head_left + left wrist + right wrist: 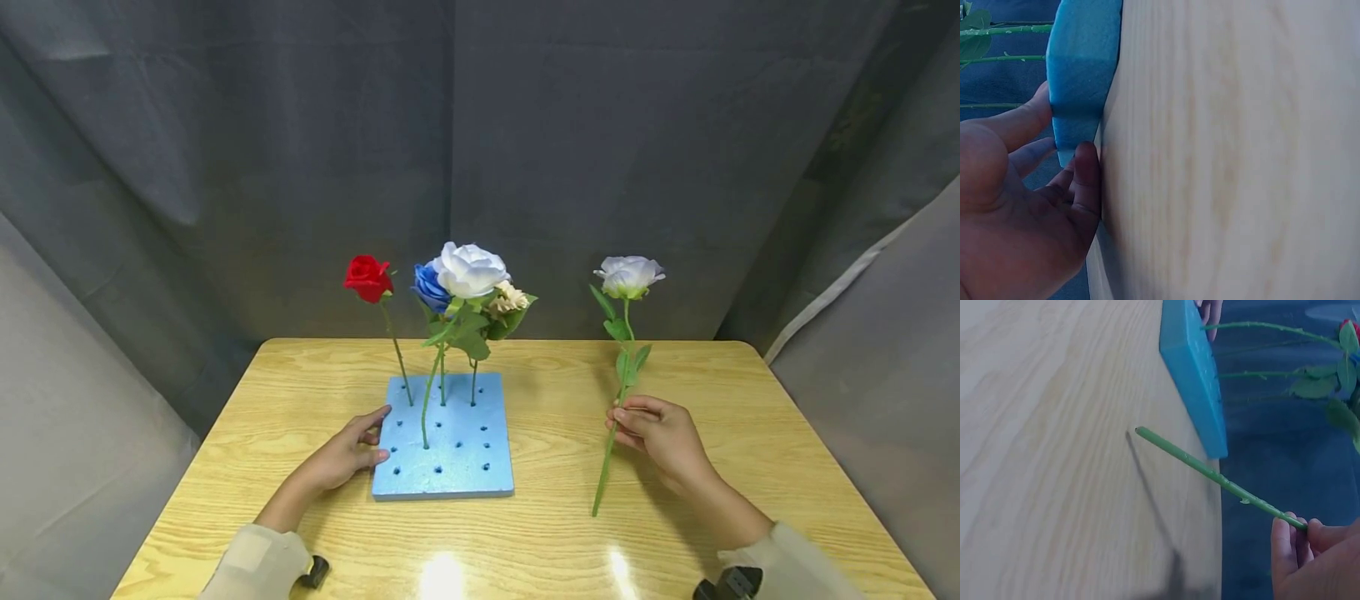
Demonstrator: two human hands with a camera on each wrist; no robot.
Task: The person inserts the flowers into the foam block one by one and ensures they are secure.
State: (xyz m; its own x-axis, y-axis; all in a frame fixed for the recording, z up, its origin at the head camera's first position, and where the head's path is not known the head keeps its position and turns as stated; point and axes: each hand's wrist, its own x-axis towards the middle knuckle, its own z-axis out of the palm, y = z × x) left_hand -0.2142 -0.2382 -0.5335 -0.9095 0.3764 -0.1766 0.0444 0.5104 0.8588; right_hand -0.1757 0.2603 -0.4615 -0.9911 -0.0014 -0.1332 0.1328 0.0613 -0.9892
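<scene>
My right hand [663,437] pinches the green stem of a white artificial flower [628,277] between thumb and fingers. The flower stands nearly upright, bloom at the top. In the right wrist view, its bare stem end [1179,453] hangs above the table, apart from the blue foam board [1194,381]. My left hand [345,450] grips the left edge of the blue board [468,483], thumb and fingers against it in the left wrist view. Stuck in the board's holes are a red rose [367,278], a blue rose [430,287], another white flower [471,270] and a cream flower [510,298].
The board has several vacant holes [438,469] toward its front and right. Wooden tabletop [555,467] lies between the board and my right hand. Dark grey curtain [562,167] hangs behind the table, with lighter cloth [885,375] at the sides.
</scene>
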